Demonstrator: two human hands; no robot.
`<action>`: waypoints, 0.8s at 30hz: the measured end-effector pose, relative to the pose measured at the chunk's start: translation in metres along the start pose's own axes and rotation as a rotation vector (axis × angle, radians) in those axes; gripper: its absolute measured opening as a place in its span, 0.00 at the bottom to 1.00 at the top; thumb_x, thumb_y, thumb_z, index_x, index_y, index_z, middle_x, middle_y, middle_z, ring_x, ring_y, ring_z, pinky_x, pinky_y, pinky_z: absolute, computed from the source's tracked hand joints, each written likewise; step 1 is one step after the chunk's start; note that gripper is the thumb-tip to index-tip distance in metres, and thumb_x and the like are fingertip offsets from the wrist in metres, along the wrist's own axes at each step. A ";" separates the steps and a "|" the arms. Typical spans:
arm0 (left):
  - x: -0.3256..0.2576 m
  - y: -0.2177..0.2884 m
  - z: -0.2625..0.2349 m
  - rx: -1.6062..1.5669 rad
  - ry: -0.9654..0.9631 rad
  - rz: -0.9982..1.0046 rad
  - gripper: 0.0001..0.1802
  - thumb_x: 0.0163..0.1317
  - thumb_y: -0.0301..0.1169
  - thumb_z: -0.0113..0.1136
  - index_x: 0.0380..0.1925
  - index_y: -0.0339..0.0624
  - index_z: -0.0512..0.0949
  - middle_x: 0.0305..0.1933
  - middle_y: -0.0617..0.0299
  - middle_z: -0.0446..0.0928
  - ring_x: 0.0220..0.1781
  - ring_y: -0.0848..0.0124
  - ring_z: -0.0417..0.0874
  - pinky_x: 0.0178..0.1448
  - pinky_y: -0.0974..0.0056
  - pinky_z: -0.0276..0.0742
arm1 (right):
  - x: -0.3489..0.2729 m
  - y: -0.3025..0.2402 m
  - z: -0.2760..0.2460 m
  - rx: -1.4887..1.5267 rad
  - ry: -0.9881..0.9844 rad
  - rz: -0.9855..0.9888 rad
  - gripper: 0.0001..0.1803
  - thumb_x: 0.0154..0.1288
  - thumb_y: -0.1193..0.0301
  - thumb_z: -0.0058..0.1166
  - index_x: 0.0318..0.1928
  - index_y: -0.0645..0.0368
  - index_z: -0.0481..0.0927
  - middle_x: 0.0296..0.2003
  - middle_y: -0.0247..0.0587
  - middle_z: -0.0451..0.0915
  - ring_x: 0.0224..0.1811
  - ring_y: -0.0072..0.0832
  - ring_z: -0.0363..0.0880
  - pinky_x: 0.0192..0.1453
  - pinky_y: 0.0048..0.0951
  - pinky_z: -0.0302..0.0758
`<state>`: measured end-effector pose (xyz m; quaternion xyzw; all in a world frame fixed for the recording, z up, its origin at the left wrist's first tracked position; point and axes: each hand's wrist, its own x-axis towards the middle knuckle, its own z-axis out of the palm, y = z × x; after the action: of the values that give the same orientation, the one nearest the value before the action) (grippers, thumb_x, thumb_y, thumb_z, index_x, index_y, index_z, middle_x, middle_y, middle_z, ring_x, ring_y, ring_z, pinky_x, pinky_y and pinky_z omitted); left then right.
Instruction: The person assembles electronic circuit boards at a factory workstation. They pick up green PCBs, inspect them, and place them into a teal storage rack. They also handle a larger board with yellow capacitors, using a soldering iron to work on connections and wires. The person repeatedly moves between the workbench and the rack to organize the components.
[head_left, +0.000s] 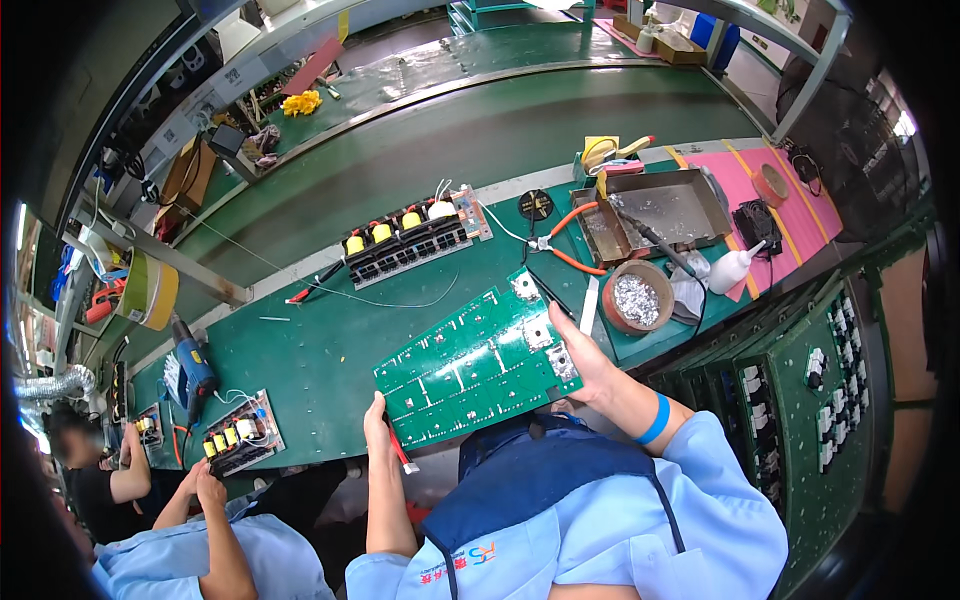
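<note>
Here, hands point(586, 362) hold circuit board point(475, 362); aslant.

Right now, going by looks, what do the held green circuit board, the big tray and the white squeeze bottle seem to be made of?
Circuit board: probably resin laminate, glossy green coating, judging by bright glare; its silvery patches look like solder.
Tray: likely sheet metal, dull, stained grey-brown and thin-edged.
Squeeze bottle: probably plastic, smooth and milky white, with a narrow spout.

Left of the left hand point(379, 428), open counter point(315, 375) allows passage; beyond the right hand point(588, 366), a round tub point(637, 300) and orange-handled pliers point(544, 243) obstruct.
</note>
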<state>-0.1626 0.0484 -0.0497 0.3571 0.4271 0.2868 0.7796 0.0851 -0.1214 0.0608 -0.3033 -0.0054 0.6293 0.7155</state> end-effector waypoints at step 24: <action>-0.003 -0.027 0.025 -0.089 0.023 -0.093 0.18 0.64 0.37 0.38 0.40 0.33 0.70 0.39 0.56 0.74 0.37 0.70 0.77 0.40 0.65 0.75 | -0.024 -0.020 -0.006 0.008 0.043 0.050 0.28 0.62 0.50 0.34 0.51 0.60 0.66 0.46 0.41 0.72 0.44 0.29 0.74 0.47 0.30 0.72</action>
<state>-0.1387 0.0228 -0.0600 0.2984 0.4389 0.2729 0.8024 0.1009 -0.1462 0.0735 -0.3138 0.0201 0.6405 0.7006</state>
